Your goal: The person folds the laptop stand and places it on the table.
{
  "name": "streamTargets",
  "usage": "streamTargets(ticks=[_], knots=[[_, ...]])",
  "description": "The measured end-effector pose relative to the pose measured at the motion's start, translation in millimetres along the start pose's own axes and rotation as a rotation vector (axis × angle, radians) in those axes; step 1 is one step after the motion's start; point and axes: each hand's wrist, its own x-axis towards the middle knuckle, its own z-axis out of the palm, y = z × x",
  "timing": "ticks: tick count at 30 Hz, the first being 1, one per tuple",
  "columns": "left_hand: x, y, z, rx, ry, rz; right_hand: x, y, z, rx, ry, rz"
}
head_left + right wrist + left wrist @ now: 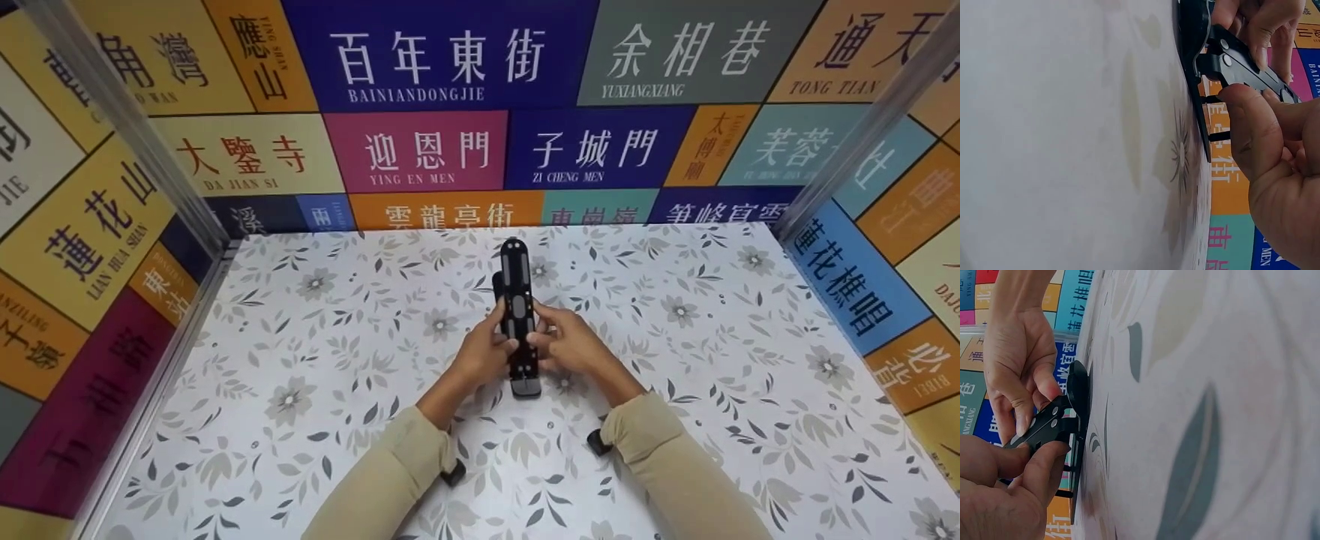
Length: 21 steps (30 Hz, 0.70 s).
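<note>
A black folding stand (519,304) with grey pads stretches away from me near the middle of the table. My left hand (481,352) pinches its left side, thumb on top, and my right hand (571,343) grips the right side likewise. Seen from the left wrist, the hinged upper part of the stand (1053,424) tilts above a flat black base. Short black rods stick out between the two parts. In the right wrist view, my right hand (1278,152) holds the upper part, while my left hand (1269,25) grips it farther up. Fingers hide part of its underside.
The white table (360,442) carries a grey floral pattern. Panels with colourful place-name signs (450,67) border its back and both sides. A black wrist device (453,472) shows at my left cuff, another (598,442) at my right.
</note>
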Motion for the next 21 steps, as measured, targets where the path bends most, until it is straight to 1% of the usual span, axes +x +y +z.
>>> streamTargets(ticks=[3, 6, 9, 11, 13, 14, 17, 19, 21], knots=[[0.2, 0.2, -1.8, 0.014, 0.012, -0.002, 2, 2, -0.7, -0.009, 0.002, 0.006], [-0.3, 0.3, -2.3, 0.032, 0.049, 0.016, 6, 3, -5.4, 0.011, -0.035, 0.009], [-2.4, -0.1, 0.8, 0.078, 0.104, 0.035, 13, 4, -14.0, 0.040, -0.091, 0.012], [-4.9, -1.4, 4.5, 0.090, 0.139, 0.021, 17, 4, -20.4, 0.044, -0.123, 0.022], [-7.4, -3.1, 8.5, 0.080, 0.157, -0.005, 22, 3, -27.5, 0.021, -0.131, 0.020], [-8.5, -3.9, 10.4, 0.063, 0.161, -0.021, 25, 2, -31.0, -0.012, -0.126, 0.007], [-11.0, -5.4, 13.7, 0.001, 0.157, -0.056, 34, -2, -40.0, -0.058, -0.085, -0.022], [-11.6, -6.1, 14.9, -0.047, 0.136, -0.064, 42, -6, -44.5, -0.056, -0.047, -0.042], [-11.6, -6.7, 16.1, -0.084, 0.109, -0.066, 49, -12, -47.9, -0.012, -0.021, -0.058]])
